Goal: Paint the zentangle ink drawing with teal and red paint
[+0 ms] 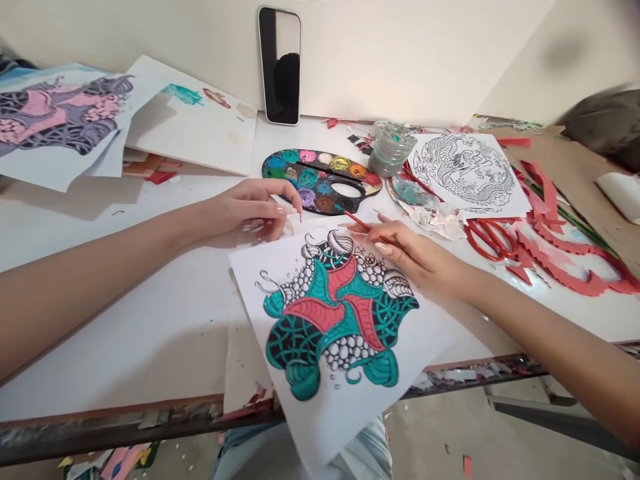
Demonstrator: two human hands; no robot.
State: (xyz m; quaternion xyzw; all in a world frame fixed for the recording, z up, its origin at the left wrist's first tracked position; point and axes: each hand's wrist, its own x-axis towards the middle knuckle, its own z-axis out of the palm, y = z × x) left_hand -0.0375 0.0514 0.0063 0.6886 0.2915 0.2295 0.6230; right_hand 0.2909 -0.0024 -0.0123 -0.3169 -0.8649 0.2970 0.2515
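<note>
My right hand (405, 250) is closed round a thin red paintbrush (356, 221), whose tip is at the lower edge of the black paint palette (305, 179). Under and beside that hand lies a sheet with a patterned drawing (345, 313), partly painted teal and red, with other parts left white. The sheet hangs over the table's front edge. My left hand (263, 208) hovers or rests just left of the palette, above the sheet's top edge; its fingers are loosely bent and apart, with nothing seen in them.
A jar of cloudy water (393, 148) stands behind the palette. To the right are a dragon drawing (465, 177), red scissors (493, 240) and red paper scraps (555, 257). A phone (281, 67) leans on the wall. Pink-and-purple artwork (65, 113) lies left.
</note>
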